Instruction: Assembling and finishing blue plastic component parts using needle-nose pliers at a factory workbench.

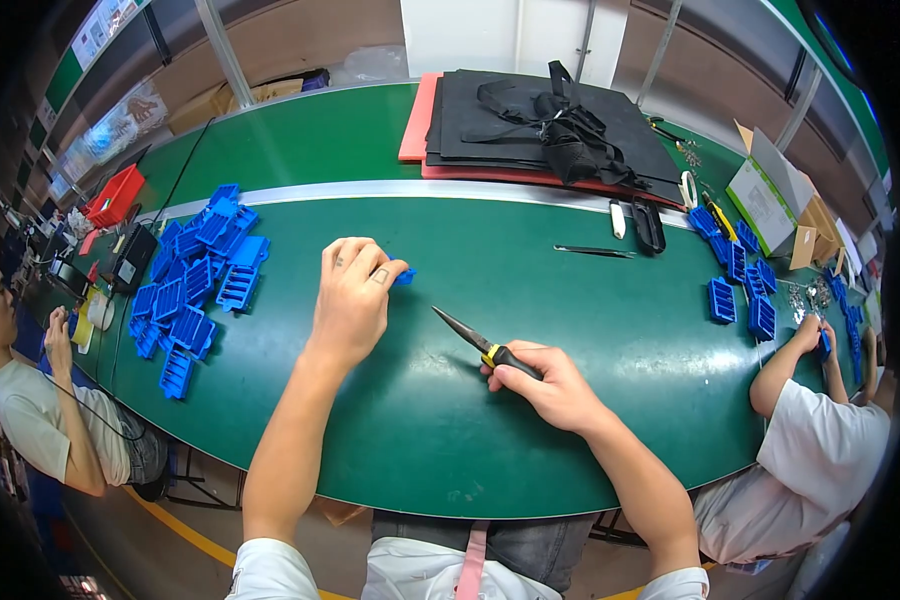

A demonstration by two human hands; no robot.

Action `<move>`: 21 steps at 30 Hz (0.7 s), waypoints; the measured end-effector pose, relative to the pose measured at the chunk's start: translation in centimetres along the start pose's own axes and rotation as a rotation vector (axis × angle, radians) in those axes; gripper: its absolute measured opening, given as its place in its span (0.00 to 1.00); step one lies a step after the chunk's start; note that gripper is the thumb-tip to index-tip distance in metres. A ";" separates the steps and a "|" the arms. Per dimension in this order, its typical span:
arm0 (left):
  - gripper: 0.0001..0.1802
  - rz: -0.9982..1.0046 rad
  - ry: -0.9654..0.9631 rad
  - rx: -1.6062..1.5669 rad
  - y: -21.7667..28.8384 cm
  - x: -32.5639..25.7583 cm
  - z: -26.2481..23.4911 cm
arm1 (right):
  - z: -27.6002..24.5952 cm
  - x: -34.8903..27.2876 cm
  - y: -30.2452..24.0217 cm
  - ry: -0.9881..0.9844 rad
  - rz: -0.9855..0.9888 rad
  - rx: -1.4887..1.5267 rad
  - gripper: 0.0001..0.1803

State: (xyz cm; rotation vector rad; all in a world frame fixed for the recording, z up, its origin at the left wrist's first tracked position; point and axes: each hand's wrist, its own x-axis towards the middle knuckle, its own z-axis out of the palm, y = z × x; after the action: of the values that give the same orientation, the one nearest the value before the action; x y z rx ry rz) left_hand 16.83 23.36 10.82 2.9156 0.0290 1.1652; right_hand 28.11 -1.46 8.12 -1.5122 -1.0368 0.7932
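My left hand [352,296] is curled over a small blue plastic part [403,275] on the green table [420,430]; only the part's right end shows past my fingers. My right hand [545,378] grips the yellow and black handle of slim needle-nose pliers [470,337], whose dark tip points up and left toward my left hand, just above the table. A heap of several blue plastic trays [195,285] lies to the left of my left hand.
Black bags on red sheets [545,125] lie at the far side, with tweezers [592,251] and a white tube [617,219] in front. More blue trays [735,275] sit at right by a seated person [820,440]. Another person [40,400] sits at left near a red bin [115,195].
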 end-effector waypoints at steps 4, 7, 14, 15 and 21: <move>0.17 -0.092 0.074 -0.026 0.3 0.3 -0.4 | 0.0 0.0 0.1 0.012 -0.003 -0.003 0.14; 0.17 -0.190 0.119 -0.103 0.8 0.3 -0.2 | 0.1 -0.1 0.2 0.026 -0.010 0.024 0.13; 0.18 -0.309 0.170 -0.435 1.2 -0.2 1.3 | 0.0 0.0 0.2 0.091 0.004 0.086 0.12; 0.18 -0.309 0.170 -0.437 1.4 -0.1 1.1 | -0.1 0.0 0.2 0.095 0.017 0.110 0.11; 0.19 -0.303 0.041 -0.264 1.8 -0.3 0.5 | -0.1 0.1 0.2 0.107 0.025 0.119 0.11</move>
State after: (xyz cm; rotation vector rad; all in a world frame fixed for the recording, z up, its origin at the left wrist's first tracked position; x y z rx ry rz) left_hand 17.03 21.58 10.26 2.5480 0.2829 1.0844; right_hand 28.28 -1.42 7.98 -1.4520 -0.8782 0.7694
